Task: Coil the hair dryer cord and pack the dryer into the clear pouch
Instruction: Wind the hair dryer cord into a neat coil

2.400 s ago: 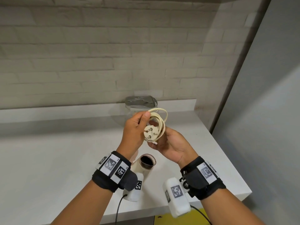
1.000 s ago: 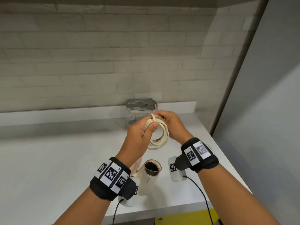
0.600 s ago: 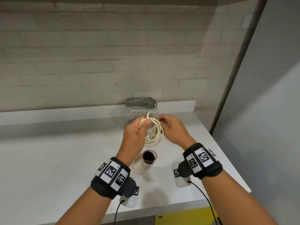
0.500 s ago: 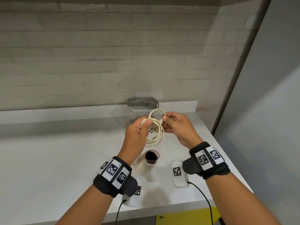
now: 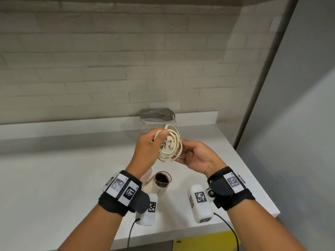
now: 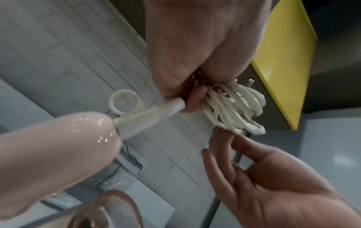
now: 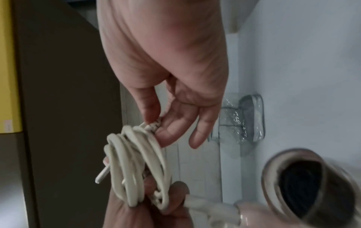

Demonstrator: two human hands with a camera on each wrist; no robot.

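Head view: the coiled cream cord [image 5: 170,144] is held up above the white countertop [image 5: 54,178], in front of the clear pouch [image 5: 157,122] that stands against the low ledge at the back. The left hand [image 5: 147,151] is clamped on one side of the coil, thumb pressed over the loops; the plug [image 5: 167,142] sits inside the coil with its metal pins facing the camera. The right hand [image 5: 197,156] is turned palm up, and its fingertips pinch the opposite side of the loops. The hair dryer [image 5: 160,183] is seen below the hands, its dark nozzle opening facing upward; whether it rests on the countertop or hangs from the cord cannot be told. In the left wrist view, the cord's strain relief with its hanging loop [image 6: 124,102] runs from the dryer's pink handle into the left fist. In the right wrist view, the pouch's grey zipped top is seen on the far side of the dryer.
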